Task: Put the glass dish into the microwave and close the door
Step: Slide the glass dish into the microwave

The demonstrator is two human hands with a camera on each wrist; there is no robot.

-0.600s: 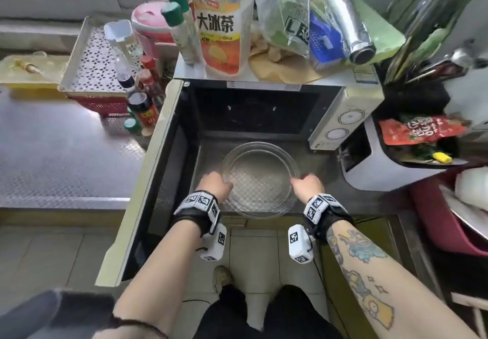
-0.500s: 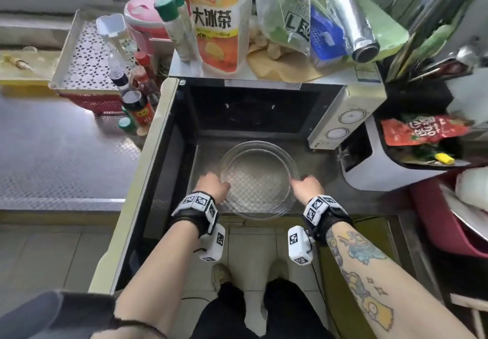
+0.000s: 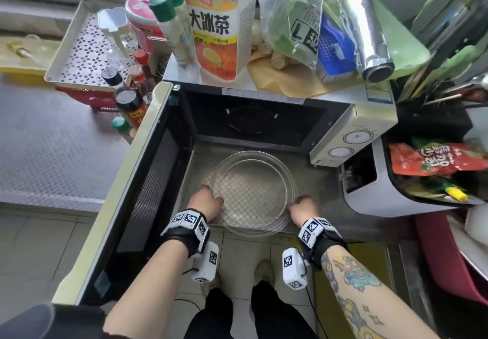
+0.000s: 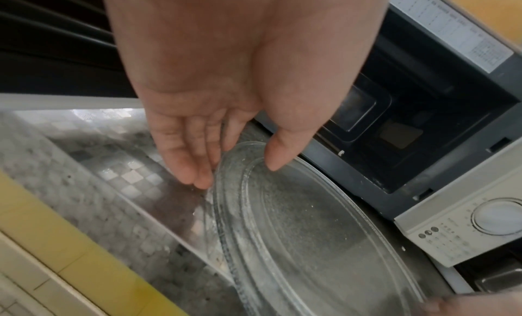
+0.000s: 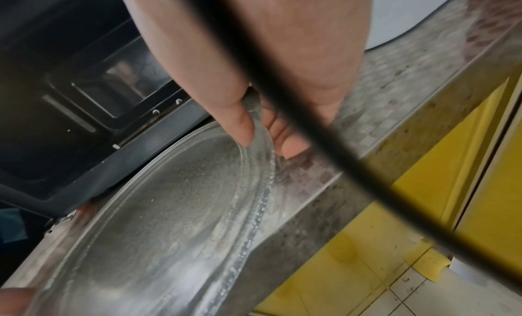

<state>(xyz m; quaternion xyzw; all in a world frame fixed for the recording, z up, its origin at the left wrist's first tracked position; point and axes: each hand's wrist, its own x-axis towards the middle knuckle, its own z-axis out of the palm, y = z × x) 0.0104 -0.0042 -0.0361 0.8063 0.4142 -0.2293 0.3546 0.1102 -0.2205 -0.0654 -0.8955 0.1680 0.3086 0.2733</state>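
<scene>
A round clear glass dish (image 3: pixel 253 193) sits over the steel counter just in front of the open microwave (image 3: pixel 258 125). My left hand (image 3: pixel 207 202) pinches its left rim, thumb (image 4: pixel 278 155) on top and fingers (image 4: pixel 195 169) under the edge. My right hand (image 3: pixel 303 208) pinches the right rim the same way, thumb (image 5: pixel 240 128) inside the dish (image 5: pixel 175 204) and fingers (image 5: pixel 288 146) beneath. The dish (image 4: pixel 305 231) overhangs the counter's near edge a little. The microwave door (image 3: pixel 124 188) stands swung wide to the left, and the dark cavity looks bare.
Bottles, a big iced tea jug (image 3: pixel 219 24), bags and a foil roll (image 3: pixel 369 30) crowd the microwave top. Sauce bottles (image 3: pixel 130 106) and a perforated tray (image 3: pixel 87 48) stand left of the door. A white appliance (image 3: pixel 383 185) with packets sits to the right. A black cable (image 5: pixel 324 128) crosses the right wrist view.
Both hands keep their hold on the dish rim, and the dish has stayed in front of the cavity. The head view has shifted slightly.
</scene>
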